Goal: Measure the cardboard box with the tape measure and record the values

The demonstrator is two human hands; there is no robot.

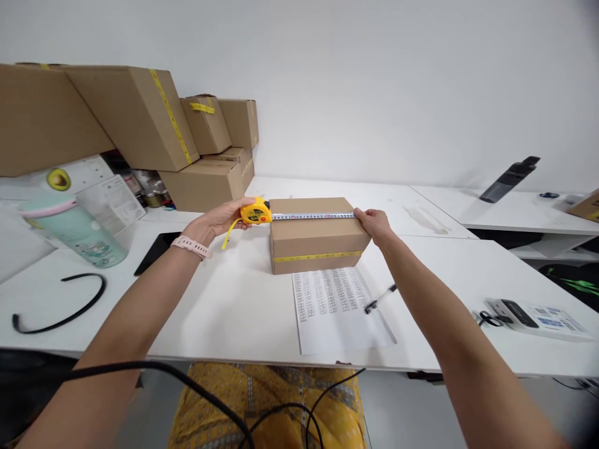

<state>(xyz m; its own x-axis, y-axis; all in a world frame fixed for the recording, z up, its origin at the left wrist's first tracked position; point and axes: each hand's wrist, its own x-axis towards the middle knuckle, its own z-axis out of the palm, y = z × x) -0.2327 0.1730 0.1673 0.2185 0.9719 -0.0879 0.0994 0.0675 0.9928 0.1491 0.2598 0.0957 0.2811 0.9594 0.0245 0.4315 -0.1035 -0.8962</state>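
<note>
A closed cardboard box [322, 231] with a yellow strip along its front sits on the white table. My left hand [229, 215] is closed around a yellow tape measure [255, 211] at the box's left end. Its metal blade [313, 216] is drawn out across the top of the box, and a yellow strap hangs from the case. At the box's right end, my right hand [372, 223] pinches the end of the blade against the edge. Part of the box rests over a printed sheet [327, 324] covered with rows of small print.
A pen [380, 299] lies on the sheet. Cardboard boxes [135, 112] are stacked at the back left, near a mint tumbler [77, 231] and a black phone-like slab [158, 251]. A white device [538, 317] and a dark bottle [509, 179] are at right. A black cable [173, 374] crosses the front.
</note>
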